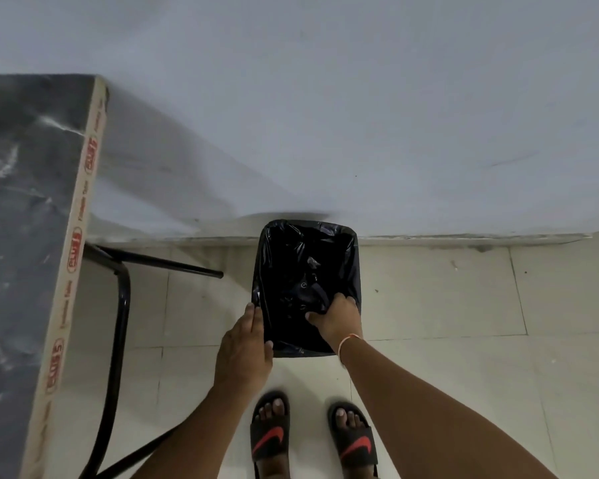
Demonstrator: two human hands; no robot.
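Note:
A small rectangular bin stands on the tiled floor against the wall, lined with a shiny black plastic bag. My left hand lies against the bin's near left side, fingers straight along the bag-covered rim and thumb hooked over the edge. My right hand reaches inside the bin at its near right corner, its fingers curled round a fold of the black bag. A thin orange band sits on that wrist.
A dark marble-look table with a pale printed edge strip stands at the left on a black metal frame. A grey wall runs behind the bin. My feet in black sandals stand on the pale tiles just before it.

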